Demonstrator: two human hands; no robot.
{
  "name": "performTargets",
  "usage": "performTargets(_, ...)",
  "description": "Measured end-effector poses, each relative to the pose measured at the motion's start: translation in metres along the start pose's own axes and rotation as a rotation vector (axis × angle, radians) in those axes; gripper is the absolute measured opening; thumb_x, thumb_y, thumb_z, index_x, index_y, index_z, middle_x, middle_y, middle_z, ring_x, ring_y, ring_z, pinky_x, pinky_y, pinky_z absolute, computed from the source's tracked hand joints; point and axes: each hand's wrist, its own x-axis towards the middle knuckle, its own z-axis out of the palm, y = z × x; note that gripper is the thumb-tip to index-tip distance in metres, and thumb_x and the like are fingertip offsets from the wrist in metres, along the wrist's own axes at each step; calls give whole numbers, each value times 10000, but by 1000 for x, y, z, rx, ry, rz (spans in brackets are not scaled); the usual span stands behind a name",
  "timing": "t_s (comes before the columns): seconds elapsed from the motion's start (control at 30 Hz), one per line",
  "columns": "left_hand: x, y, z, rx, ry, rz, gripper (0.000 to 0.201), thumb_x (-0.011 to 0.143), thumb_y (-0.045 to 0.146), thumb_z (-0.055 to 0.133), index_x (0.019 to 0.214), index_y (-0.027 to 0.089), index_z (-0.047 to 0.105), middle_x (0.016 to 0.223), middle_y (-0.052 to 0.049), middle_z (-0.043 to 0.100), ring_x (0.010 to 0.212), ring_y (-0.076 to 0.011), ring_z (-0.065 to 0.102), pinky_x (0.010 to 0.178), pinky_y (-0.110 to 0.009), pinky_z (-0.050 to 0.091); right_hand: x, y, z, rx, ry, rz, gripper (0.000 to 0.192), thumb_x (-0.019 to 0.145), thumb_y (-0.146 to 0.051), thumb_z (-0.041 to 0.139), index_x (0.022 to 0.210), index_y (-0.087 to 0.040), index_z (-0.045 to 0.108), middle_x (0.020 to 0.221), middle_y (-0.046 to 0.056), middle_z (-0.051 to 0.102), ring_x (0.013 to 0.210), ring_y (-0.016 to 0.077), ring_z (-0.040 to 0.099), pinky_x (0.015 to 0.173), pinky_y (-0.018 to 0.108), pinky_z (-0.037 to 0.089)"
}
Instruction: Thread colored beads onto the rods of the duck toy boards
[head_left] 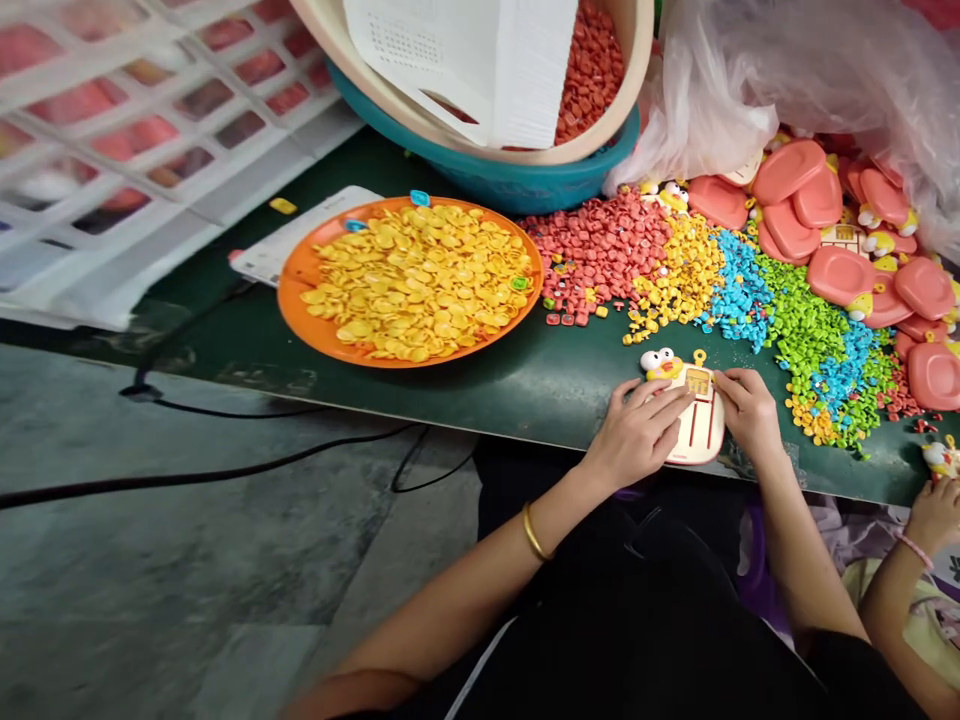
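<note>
At the table's near edge lies a cream plastic toy (702,437) with a yellow duck head, bulging white eyes, a small loop on top and red slots down its face. My left hand (637,432) reaches over it from the left, fingers curled onto its upper face and gripping it. From the other side, my right hand (748,408) has thumb and fingers closed on its upper right edge. Whether a small piece sits under those fingertips is hidden. Just beyond are heaps of tiny yellow buttons (679,275), blue buttons (739,290) and green buttons (799,310).
An orange plate (294,292) of yellow pieces stands to the left. Behind are stacked basins (480,175), a red button pile (600,245) and a white crate (97,240). Coral toy bodies (840,275) heap at right under plastic film. Another person's hand (934,515) is at far right.
</note>
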Motion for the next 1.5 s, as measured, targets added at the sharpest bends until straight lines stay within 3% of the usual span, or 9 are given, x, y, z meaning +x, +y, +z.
performTargets(0.23, 1, -2, 5, -64, 6, -28, 295, 881, 369, 628, 1129, 212, 650, 1205, -102, 634, 1195, -281, 548, 1052, -459, 414, -13, -8, -1, 91, -77, -102, 258, 970, -222, 490, 1066, -261, 727, 1007, 89, 661, 974, 225, 619, 869, 384, 551)
performTargets(0.37, -2, -5, 7, -106, 14, -33, 299, 902, 387, 617, 1141, 209, 606, 1120, -84, 651, 1114, -258, 572, 1036, -458, 414, -12, -18, 10, 175, -90, -135, 302, 966, -178, 456, 1089, -276, 714, 1023, 66, 669, 983, 206, 632, 870, 362, 548)
performTargets(0.53, -1, -6, 4, -92, -8, -38, 362, 898, 423, 630, 1183, 200, 619, 1159, -104, 635, 1161, -272, 547, 1033, -446, 425, 68, -19, 40, 59, -19, 58, 239, 951, -236, 523, 1112, -215, 697, 1063, 89, 631, 982, 212, 605, 885, 352, 507)
performTargets(0.67, 1, -5, 3, -29, -71, 15, 422, 935, 376, 580, 1342, 265, 580, 1382, -82, 585, 1339, -296, 452, 1103, -492, 360, 118, -13, 50, -128, -144, 94, 207, 921, -161, 524, 886, -181, 727, 983, 110, 610, 996, 238, 545, 837, 339, 462)
performTargets(0.8, 0, -5, 2, -57, -23, 16, 381, 929, 362, 598, 1288, 238, 627, 1313, -72, 644, 1289, -275, 506, 1086, -466, 381, 87, -8, 28, 36, -61, 104, 173, 907, -241, 577, 842, -194, 731, 939, 79, 618, 952, 219, 550, 860, 346, 452)
performTargets(0.93, 0, -6, 3, -104, 10, 6, 394, 913, 356, 618, 1284, 223, 608, 1254, -79, 662, 1236, -261, 545, 1080, -450, 388, 31, 1, 6, 309, 7, 346, 178, 846, -358, 643, 804, -202, 716, 819, 27, 605, 776, 177, 569, 731, 321, 478)
performTargets(1.03, 0, -8, 4, -114, 18, -32, 436, 881, 371, 646, 1273, 195, 570, 1254, -111, 635, 1219, -270, 548, 1065, -451, 396, 10, -1, 9, 399, 88, 434, 175, 825, -354, 651, 865, -191, 701, 872, 34, 610, 775, 166, 579, 714, 308, 498)
performTargets(1.23, 1, -5, 7, -96, 11, -73, 235, 858, 391, 655, 949, 202, 549, 1176, -104, 618, 1161, -269, 551, 1003, -439, 421, 2, -10, 14, 203, 77, 171, 248, 953, -275, 507, 1029, -220, 737, 949, 63, 585, 887, 183, 590, 799, 328, 518)
performTargets(1.5, 4, -1, 7, -67, 7, -97, 228, 846, 371, 673, 885, 202, 524, 1167, -102, 605, 1157, -270, 539, 996, -429, 419, -15, -15, 5, 173, -71, -51, 280, 956, -200, 488, 1065, -246, 742, 1048, 80, 625, 988, 198, 623, 859, 336, 543)
